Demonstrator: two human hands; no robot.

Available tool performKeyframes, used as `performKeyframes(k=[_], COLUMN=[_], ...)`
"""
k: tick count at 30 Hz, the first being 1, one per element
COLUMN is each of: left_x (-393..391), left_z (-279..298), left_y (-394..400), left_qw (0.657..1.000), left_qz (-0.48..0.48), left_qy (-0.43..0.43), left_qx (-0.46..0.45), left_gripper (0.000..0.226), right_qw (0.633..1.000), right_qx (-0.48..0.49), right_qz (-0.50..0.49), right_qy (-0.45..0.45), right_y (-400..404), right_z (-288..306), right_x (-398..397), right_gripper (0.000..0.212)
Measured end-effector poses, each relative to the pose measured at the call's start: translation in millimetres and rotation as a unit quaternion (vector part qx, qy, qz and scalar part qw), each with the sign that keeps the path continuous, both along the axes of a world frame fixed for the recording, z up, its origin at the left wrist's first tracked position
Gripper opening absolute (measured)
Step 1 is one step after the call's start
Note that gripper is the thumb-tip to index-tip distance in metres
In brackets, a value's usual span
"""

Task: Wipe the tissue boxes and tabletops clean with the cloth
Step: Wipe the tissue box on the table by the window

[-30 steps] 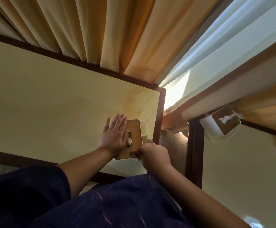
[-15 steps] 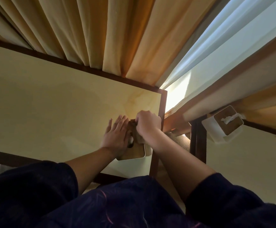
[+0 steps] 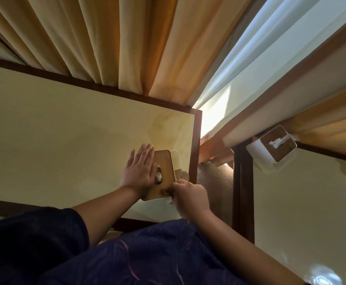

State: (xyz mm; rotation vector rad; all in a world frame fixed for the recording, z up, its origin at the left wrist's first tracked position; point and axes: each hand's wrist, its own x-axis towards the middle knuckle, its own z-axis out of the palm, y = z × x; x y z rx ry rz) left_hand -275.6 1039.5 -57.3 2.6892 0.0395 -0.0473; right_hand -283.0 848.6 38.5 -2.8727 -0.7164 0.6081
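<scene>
A white tissue box with a wooden lid (image 3: 165,171) stands near the right edge of the cream tabletop (image 3: 65,140). My left hand (image 3: 140,171) lies flat with straight fingers on the lid's left side, next to the tissue opening. My right hand (image 3: 190,196) grips a brownish cloth (image 3: 168,191) and presses it on the near right corner of the lid. Most of the cloth is hidden under my fingers. A second tissue box (image 3: 273,149) with a tissue sticking out stands at the far corner of the right-hand table (image 3: 301,212).
Both tables have dark wooden rims, with a narrow gap of brown carpet (image 3: 215,179) between them. Tan curtains (image 3: 106,44) hang along the far edge of the left table. A bright window strip (image 3: 250,68) runs to the right of the curtains.
My right hand has drawn the cloth from the far end of the lid back to its near right corner. My left hand has stayed flat on the lid.
</scene>
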Motion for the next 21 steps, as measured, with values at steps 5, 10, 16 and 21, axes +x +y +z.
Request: performKeyframes(k=[5,10,16,21], left_x=[2,0,-2,1], left_z=[-1,2,4,0], left_y=[1,0,1,0], left_qw=[1.000,1.000,1.000,1.000], left_qz=[-0.009,-0.012,-0.009,-0.011], left_qy=[0.007,0.016,0.019,0.026], left_qx=[0.003,0.005,-0.001,0.002], left_gripper=[0.072,0.069,0.064,0.074], right_qw=[0.996,0.995,0.995,0.995], right_qx=[-0.084,-0.096,-0.040,0.022], right_qz=[-0.006,-0.039,-0.083,-0.078], right_qy=[0.041,-0.005,-0.040,-0.053], right_y=[24,55,72,49], right_z=[15,20,11,-12], right_x=[27,70,99,61], right_gripper=[0.013,0.010,0.014,0.024])
